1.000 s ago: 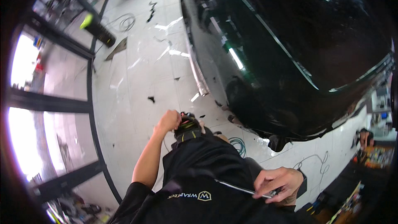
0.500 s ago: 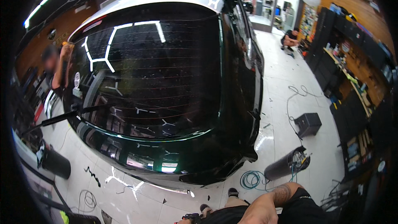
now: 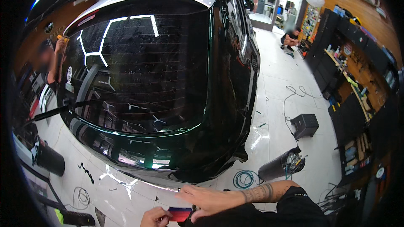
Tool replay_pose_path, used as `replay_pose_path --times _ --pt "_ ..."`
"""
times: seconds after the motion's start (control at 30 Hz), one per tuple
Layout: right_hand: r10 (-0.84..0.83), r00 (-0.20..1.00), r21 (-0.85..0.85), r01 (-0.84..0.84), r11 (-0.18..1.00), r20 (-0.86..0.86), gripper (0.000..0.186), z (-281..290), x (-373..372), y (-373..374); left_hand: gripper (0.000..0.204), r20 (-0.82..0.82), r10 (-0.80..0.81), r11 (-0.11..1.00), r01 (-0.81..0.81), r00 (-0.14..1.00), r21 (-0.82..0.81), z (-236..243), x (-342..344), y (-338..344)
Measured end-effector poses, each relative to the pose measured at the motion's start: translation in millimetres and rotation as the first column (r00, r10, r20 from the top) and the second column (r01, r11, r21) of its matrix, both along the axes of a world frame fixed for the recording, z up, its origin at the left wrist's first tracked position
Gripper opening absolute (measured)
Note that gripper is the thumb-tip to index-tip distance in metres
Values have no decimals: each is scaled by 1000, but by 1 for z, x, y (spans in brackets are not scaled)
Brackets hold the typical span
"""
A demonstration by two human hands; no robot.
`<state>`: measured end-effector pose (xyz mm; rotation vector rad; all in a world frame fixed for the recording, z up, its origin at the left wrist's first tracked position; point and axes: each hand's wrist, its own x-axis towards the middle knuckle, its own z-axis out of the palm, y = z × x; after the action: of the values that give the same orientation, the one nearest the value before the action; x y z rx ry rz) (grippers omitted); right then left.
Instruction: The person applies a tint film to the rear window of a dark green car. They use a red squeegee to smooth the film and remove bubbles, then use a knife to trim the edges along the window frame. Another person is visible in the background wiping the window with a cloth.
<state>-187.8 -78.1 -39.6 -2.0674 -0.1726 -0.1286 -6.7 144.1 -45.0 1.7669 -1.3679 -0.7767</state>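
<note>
At the lower edge, my left hand [image 3: 155, 217] pinches a flat red card with a dark blue edge [image 3: 180, 214], which looks like a squeegee. My right hand [image 3: 206, 199] reaches in from the right beside it, fingers stretched and thumb apart, close to the card's right end. Whether it touches the card I cannot tell. In front of me stands the back of a dark car [image 3: 185, 153], its large rear window [image 3: 143, 71] dotted with drops and full of ceiling-light reflections. The rear wiper [image 3: 52, 113] sticks out to the left, lifted off the glass.
Another person's hand [image 3: 62, 44] holds something yellow at the car's left side. A second person [image 3: 290, 40] squats far right. On the floor are a black cylinder [image 3: 280, 164], a coiled teal hose [image 3: 244, 179], a black box stool [image 3: 305, 125] and a black bin [image 3: 49, 159]. Shelves line the right wall.
Both hands have risen further into view, and the red card now shows in my left hand. My right arm has swung left toward it. The view has shifted slightly, moving the car left.
</note>
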Motion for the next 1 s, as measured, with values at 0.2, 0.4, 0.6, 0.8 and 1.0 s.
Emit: replay_pose_path --times 0.2,0.4,0.6,0.8,1.0 --pt "11 999 207 -4 978 -33 32 13 -16 -73 25 150 -86 884 145 985 -444 42 -42 -111" --pt "-123 988 -403 151 903 95 36 104 -55 -175 47 155 309 585 -59 938 -809 56 -91 -222" --pt "200 868 -882 409 234 455 9 170 -28 -241 64 437 612 708 -210 660 -674 29 -99 -283" --pt "289 885 -926 378 9 364 17 169 13 -259 71 468 696 689 -322 545 -650 24 -101 -304" --pt "232 927 -947 317 -59 296 15 163 26 -259 74 461 680 708 -349 570 -613 26 -97 -306"
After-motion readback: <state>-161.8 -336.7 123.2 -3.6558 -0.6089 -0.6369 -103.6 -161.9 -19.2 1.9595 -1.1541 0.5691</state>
